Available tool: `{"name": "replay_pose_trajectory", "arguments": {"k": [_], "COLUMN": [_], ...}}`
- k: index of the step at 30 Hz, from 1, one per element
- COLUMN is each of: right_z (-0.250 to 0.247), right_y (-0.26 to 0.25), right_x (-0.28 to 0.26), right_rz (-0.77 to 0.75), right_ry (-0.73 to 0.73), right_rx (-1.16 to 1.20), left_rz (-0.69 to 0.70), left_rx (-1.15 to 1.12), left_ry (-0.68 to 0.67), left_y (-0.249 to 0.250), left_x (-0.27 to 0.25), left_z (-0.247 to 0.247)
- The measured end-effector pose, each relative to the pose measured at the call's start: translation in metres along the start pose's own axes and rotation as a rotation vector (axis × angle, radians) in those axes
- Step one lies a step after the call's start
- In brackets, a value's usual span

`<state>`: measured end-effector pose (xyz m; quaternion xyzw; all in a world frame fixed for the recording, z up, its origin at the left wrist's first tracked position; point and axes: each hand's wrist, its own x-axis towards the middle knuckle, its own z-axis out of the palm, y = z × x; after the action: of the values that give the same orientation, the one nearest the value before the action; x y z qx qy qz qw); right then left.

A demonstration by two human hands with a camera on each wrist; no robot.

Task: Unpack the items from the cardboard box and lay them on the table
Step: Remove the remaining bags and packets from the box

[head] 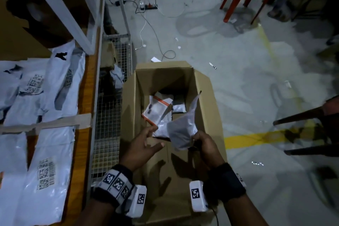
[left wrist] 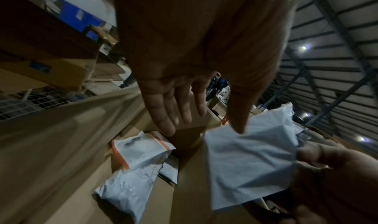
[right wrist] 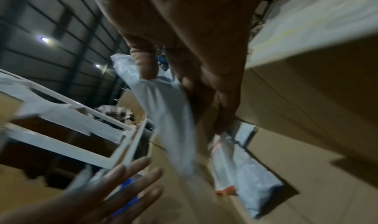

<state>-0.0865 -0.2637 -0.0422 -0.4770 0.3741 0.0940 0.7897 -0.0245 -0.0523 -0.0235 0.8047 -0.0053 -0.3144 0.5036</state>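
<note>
both grips are working above the open cardboard box (head: 128,101). the right hand (head: 205,145) is pinching a crumpled white plastic mailer (head: 180,132) between thumb and curled fingers, holding it over the near half of the box; from the right wrist view the thumb is pressing on the mailer's upper edge and the bag is hanging down from it. the left hand (head: 141,147) is spread, its fingers straight and apart, reaching toward the mailer's left edge; whether its fingertips are touching the plastic is hard to tell. inside the box, down at the bottom, an orange-trimmed white packet (head: 156,112) is lying on top of other pale packets (left wrist: 126,190). the box is standing on the grey floor (head: 256,79), just beside the wooden surface (head: 86,86) at the left, where several white mailers with barcode labels (head: 44,172) are lying flat, overlapping one another. a wire mesh panel (head: 108,115) is standing between the surface and the box.
</note>
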Motion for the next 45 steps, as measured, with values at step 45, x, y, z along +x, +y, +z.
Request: {"name": "replay_pose_trajectory", "arguments": {"k": [45], "right_z": [0.046], "right_y": [-0.015], "right_x": [-0.045], "right_rz": [-1.277], "right_ry": [0.614], "right_rx": [-0.666], "left_rz": [0.044], "left_rx": [-0.573], "left_ry": [0.386], "left_y": [0.041], "left_x": [-0.108], "left_z": [-0.101]}}
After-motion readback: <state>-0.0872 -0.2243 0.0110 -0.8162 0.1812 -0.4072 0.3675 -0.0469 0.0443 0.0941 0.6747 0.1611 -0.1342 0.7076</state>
